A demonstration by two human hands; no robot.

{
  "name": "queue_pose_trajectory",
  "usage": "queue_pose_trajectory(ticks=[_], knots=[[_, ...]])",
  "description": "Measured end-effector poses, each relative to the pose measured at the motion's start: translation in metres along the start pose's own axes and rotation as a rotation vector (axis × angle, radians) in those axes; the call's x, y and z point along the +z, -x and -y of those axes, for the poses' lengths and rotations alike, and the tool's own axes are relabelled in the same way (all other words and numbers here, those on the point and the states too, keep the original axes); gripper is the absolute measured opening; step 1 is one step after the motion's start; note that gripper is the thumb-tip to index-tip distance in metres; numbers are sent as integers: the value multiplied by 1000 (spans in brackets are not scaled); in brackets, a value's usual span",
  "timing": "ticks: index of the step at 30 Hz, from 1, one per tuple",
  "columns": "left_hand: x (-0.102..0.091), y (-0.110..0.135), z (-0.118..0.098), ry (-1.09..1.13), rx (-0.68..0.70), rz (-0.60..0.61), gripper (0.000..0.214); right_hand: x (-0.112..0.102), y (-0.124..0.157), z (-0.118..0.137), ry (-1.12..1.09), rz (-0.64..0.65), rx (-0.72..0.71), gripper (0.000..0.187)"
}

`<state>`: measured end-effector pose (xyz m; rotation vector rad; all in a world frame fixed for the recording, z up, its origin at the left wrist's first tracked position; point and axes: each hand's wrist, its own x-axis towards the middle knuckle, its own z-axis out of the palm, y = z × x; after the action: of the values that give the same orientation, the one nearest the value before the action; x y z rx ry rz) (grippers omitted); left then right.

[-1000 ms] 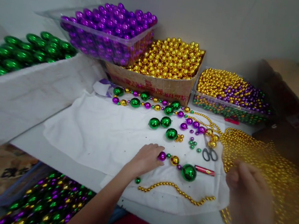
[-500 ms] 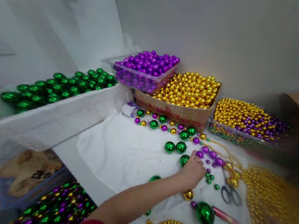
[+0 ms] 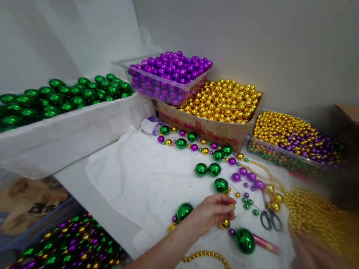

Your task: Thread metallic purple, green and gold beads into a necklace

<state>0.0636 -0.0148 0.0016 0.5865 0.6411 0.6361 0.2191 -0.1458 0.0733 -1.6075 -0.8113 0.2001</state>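
My left hand (image 3: 213, 211) is over the white cloth with thumb and fingertips pinched on a small gold bead (image 3: 232, 206). A larger gold bead (image 3: 225, 224) lies just below the fingers, and a big green bead (image 3: 221, 185) sits above them. Right of the hand are small green beads (image 3: 247, 206) and several purple beads (image 3: 251, 176). My right hand (image 3: 309, 266) is smeared by motion beside a heap of gold bead strands (image 3: 317, 214); its fingers cannot be made out. A gold bead string (image 3: 216, 257) curves along the near side, its right end blurred near my right hand.
Scissors (image 3: 270, 220) and a red tube (image 3: 266, 244) lie right of centre. Behind stand a white box of green beads (image 3: 55, 147), a clear tub of purple beads (image 3: 159, 83), a carton of gold beads (image 3: 200, 126) and a tub of mixed beads (image 3: 276, 151). A finished-looking strand (image 3: 194, 147) lies before them.
My left hand has moved down and toward me from the purple beads, and now pinches a small gold bead. The blurred right hand has shifted slightly left. The view has shifted a little.
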Motion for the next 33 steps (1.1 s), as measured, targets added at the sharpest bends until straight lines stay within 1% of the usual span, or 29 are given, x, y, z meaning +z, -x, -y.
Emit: queue_pose_trajectory(ticks=[3,5,10,14,18,25,28,30,33], knots=[[-7,0,2,170,-54,23,23,6,6,17,-36,-52,140,15],[-9,-2,3,265,-79,32,19,7,12,19,-43,-82,174,13],[-9,-2,7,366,-104,-1,16,5,25,11,-17,-107,134,6],[-10,-1,9,360,-102,7,16,6,27,10,-34,-87,98,9],[-11,-1,9,339,-115,14,17,8,26,10,-32,-95,79,9],[-8,-1,8,330,-135,14,17,6,24,7,-3,-90,77,11],[-5,0,8,325,-124,16,17,6,23,4,-17,-66,72,11],[0,2,8,319,-96,20,18,10,23,-2,-28,-24,103,13],[12,7,9,257,-29,26,18,23,24,-15,-12,117,159,17]])
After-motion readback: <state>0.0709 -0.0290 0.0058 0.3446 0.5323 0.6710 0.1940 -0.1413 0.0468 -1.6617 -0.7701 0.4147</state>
